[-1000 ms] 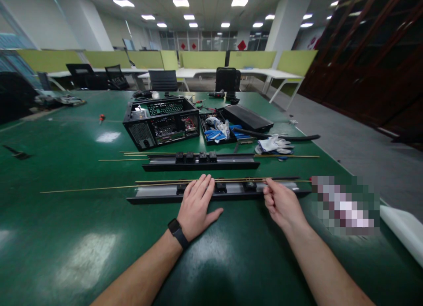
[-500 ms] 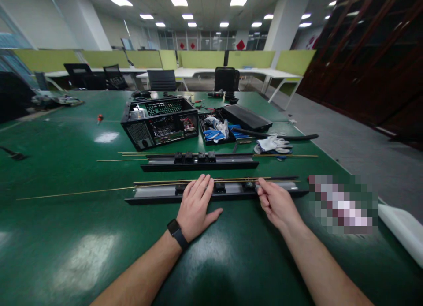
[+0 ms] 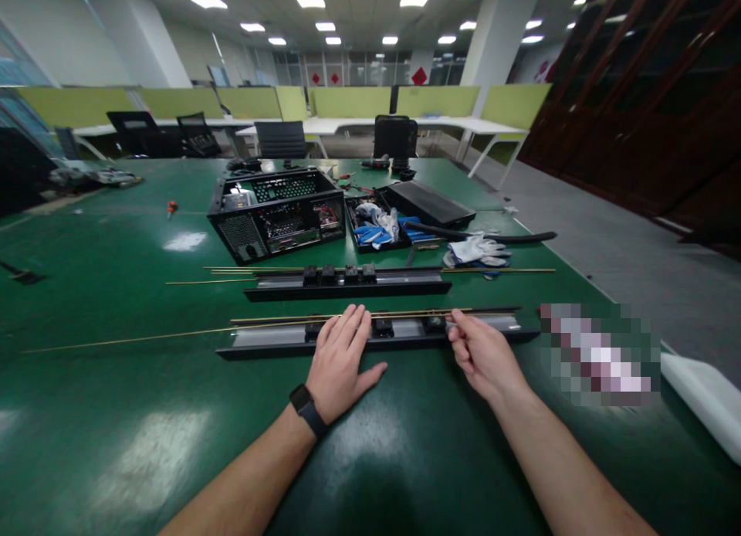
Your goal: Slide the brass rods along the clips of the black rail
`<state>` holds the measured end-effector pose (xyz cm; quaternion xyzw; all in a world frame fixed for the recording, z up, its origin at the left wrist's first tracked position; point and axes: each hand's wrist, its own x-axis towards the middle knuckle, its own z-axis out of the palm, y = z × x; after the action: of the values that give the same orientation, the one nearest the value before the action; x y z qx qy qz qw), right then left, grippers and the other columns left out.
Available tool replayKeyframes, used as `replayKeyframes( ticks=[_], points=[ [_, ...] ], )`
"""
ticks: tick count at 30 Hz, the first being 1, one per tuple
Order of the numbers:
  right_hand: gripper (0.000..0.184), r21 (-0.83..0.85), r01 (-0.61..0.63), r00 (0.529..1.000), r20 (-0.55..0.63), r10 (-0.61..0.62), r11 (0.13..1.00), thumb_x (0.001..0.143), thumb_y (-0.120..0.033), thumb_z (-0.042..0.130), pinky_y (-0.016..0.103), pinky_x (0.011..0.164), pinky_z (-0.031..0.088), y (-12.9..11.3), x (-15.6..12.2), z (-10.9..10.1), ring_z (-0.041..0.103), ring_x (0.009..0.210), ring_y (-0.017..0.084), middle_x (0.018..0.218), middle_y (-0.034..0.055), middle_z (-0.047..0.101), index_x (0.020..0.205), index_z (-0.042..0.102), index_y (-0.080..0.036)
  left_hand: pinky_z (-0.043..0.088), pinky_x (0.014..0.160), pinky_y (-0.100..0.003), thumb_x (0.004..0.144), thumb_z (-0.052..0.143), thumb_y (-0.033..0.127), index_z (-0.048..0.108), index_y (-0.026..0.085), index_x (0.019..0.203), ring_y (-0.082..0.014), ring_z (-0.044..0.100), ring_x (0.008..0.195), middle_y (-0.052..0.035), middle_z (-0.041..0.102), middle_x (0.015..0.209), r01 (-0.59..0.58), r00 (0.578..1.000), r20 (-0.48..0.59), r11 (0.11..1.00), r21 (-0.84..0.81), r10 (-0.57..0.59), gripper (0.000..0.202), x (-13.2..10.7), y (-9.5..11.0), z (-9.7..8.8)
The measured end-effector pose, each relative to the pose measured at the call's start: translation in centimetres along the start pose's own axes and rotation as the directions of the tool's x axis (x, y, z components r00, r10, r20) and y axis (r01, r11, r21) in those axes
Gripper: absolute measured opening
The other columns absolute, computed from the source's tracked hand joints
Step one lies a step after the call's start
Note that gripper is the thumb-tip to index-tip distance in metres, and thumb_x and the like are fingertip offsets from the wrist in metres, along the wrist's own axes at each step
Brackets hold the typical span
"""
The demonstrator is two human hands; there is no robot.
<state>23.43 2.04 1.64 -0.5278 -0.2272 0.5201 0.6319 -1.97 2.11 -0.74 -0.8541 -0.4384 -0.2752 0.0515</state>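
My left hand (image 3: 343, 357), with a dark watch on the wrist, lies over the near long black channel (image 3: 260, 352). Its fingers are stretched out on the thin brass rods (image 3: 272, 320) running along the channel's far edge. One long brass rod (image 3: 121, 340) sticks out well beyond the channel's left end. Near the channel's right part, my right hand (image 3: 483, 354) is closed in a pinch at a brass rod; the fingers partly hide the grip. Black blocks (image 3: 383, 327) sit inside the channel, one of them partly behind my left hand.
A second channel (image 3: 347, 291) with black blocks and brass rods lies behind. Farther back are an open computer case (image 3: 246, 219), a tray with gloves (image 3: 379, 228), a black panel (image 3: 431, 202), a glove (image 3: 478, 250) and a black tube (image 3: 521, 237). A white object (image 3: 700, 397) lies right.
The long brass rod's left tip reaches slightly farther left. Both hands keep nearly the same pose, and the whole view has shifted a little.
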Motion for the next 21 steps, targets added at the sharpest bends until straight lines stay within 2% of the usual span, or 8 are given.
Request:
replayKeyframes(
  ticks=[4, 10, 16, 21],
  points=[
    [0.028, 0.030, 0.023, 0.998, -0.065, -0.021, 0.999, 0.076, -0.037, 0.080, 0.012, 0.022, 0.021, -0.02, 0.21, -0.22, 0.037, 0.031, 0.004, 0.056, -0.0022, 0.057, 0.080, 0.062, -0.015, 0.025, 0.120, -0.048, 0.088, 0.062, 0.046, 0.036, 0.015, 0.151, -0.0303, 0.033, 0.147, -0.0136, 0.044, 0.154, -0.004, 1.000, -0.003, 1.000, -0.001, 0.004, 0.074, 0.02, 0.01, 0.03],
    [0.036, -0.009, 0.010, 0.999, 0.035, -0.010, 1.000, 0.069, -0.041, 0.086, 0.012, 0.022, 0.020, 0.31, 0.13, -0.10, 0.035, 0.030, 0.003, 0.056, -0.0020, 0.058, 0.077, 0.062, -0.014, 0.025, 0.120, -0.048, 0.088, 0.062, 0.046, 0.039, 0.015, 0.150, -0.0304, 0.032, 0.147, -0.0140, 0.042, 0.155, -0.002, 1.000, 0.009, 1.000, 0.003, 0.002, 0.074, 0.05, -0.02, 0.03],
    [0.031, 0.036, 0.035, 0.997, -0.073, -0.032, 0.999, 0.074, -0.038, 0.082, 0.012, 0.022, 0.021, 0.31, 0.44, -0.37, 0.037, 0.031, 0.004, 0.056, -0.0029, 0.057, 0.079, 0.062, -0.016, 0.025, 0.119, -0.047, 0.089, 0.061, 0.046, 0.039, 0.016, 0.151, -0.0301, 0.033, 0.147, -0.0134, 0.041, 0.155, -0.004, 1.000, 0.003, 1.000, -0.001, 0.004, 0.072, 0.00, -0.05, -0.01],
    [0.035, 0.000, 0.017, 1.000, -0.011, -0.017, 1.000, 0.069, -0.039, 0.086, 0.012, 0.022, 0.021, 0.30, 0.36, -0.31, 0.035, 0.031, 0.003, 0.057, -0.0027, 0.057, 0.079, 0.063, -0.015, 0.025, 0.119, -0.048, 0.089, 0.062, 0.047, 0.037, 0.015, 0.151, -0.0309, 0.033, 0.147, -0.0138, 0.041, 0.155, -0.003, 1.000, 0.001, 1.000, -0.007, 0.003, 0.074, 0.02, -0.03, 0.05]
  ],
)
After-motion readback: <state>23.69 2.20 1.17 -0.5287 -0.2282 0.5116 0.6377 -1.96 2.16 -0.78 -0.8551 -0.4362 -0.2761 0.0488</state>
